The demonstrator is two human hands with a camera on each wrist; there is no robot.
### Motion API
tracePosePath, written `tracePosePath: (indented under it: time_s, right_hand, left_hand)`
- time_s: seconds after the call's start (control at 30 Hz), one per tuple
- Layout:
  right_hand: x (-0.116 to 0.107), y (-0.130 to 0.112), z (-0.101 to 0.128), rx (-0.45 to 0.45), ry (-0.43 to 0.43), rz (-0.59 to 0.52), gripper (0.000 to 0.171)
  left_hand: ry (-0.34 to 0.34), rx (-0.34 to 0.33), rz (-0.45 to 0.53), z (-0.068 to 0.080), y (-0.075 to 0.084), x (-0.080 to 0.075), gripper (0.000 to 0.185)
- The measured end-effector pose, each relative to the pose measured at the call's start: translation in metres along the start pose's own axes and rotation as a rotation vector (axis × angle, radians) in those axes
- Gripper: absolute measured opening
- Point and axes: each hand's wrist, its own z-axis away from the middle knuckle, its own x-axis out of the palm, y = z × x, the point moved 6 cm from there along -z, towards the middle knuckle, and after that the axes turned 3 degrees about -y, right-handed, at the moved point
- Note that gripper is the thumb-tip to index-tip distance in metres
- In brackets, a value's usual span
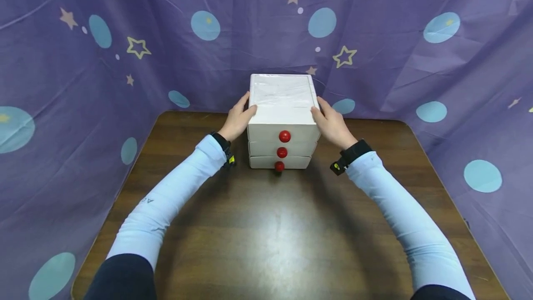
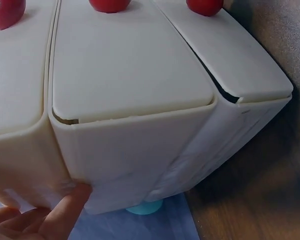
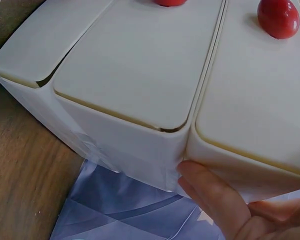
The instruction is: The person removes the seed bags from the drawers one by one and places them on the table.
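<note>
A white drawer unit of three stacked drawers stands upright at the back of the table, each drawer front bearing a round red knob. My left hand holds its left side, thumb over the top edge. On the right side my right hand holds it the same way. Both wrist views show fingertips touching the side wall near the seam below the top drawer. The drawers look pushed in, with thin dark gaps around the bottom drawer front. The unit's back is hidden.
The brown wooden table has rounded far corners. A purple curtain with stars and blue ovals hangs close behind the unit and along both sides. Black straps with small devices sit on the wrists.
</note>
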Motion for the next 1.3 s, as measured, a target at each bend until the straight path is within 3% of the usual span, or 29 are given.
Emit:
tracePosePath:
  time_s: [0.17,0.27,0.37,0.5,0.6,0.67,0.73,0.9,1.0,1.17,1.3]
  right_hand:
    - [0.003,0.001,0.0,0.016,0.004,-0.007,0.062]
    - [0.004,0.0,0.009,-0.02,0.076,0.009,0.059]
    - [0.006,-0.01,0.03,-0.156,0.245,0.108,0.051]
    - [0.014,-0.038,0.067,-0.417,0.486,0.235,0.032]
    - [0.024,-0.054,0.084,-0.53,0.534,0.2,0.018]
    - [0.031,-0.059,0.087,-0.532,0.496,0.14,0.013]
    - [0.04,-0.059,0.085,-0.463,0.404,0.063,0.014]
    - [0.067,-0.04,0.069,-0.113,0.064,-0.253,0.044]
    - [0.08,-0.03,0.06,0.054,-0.07,-0.46,0.059]
    - [0.088,-0.035,0.05,0.144,-0.179,-0.712,0.064]
    - [0.084,-0.045,0.052,0.16,-0.154,-0.777,0.058]
  left_hand:
    - [0.014,-0.009,0.009,0.001,-0.004,0.0,0.063]
    - [0.014,-0.018,0.022,0.004,-0.007,0.001,0.063]
    - [-0.008,-0.026,0.026,0.008,-0.01,0.004,0.064]
    - [-0.035,0.015,0.03,0.01,-0.011,0.006,0.059]
    - [-0.044,0.058,0.032,0.01,-0.006,0.004,0.051]
    - [-0.052,0.07,0.048,0.012,0.001,0.002,0.046]
    - [-0.052,0.075,0.064,0.016,0.01,-0.001,0.045]
    - [-0.056,0.072,0.076,0.026,0.029,-0.005,0.045]
    - [-0.052,0.067,0.092,0.024,0.029,-0.006,0.045]
    - [-0.022,0.067,0.096,0.01,0.011,-0.006,0.043]
    - [0.008,0.091,0.073,0.002,0.003,-0.005,0.042]
